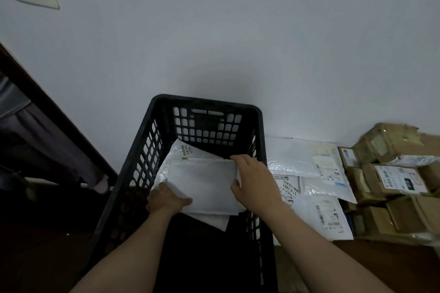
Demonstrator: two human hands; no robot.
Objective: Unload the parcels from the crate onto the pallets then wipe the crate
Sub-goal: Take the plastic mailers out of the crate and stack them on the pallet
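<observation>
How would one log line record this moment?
phase: unloading | left hand: grips white mailers | right hand: grips same | black crate: mailers inside | piled parcels: beside crate

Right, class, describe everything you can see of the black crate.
The black crate looks like hard plastic, rectangular and open-topped, with a rounded rim, lattice-holed walls and a handle slot in the far end. It stands upright close to a pale wall, with flat mailers lying beside its right wall. Inside, toward the far end, lie white parcels; the left hand and right hand reach in and hold the top one.
</observation>
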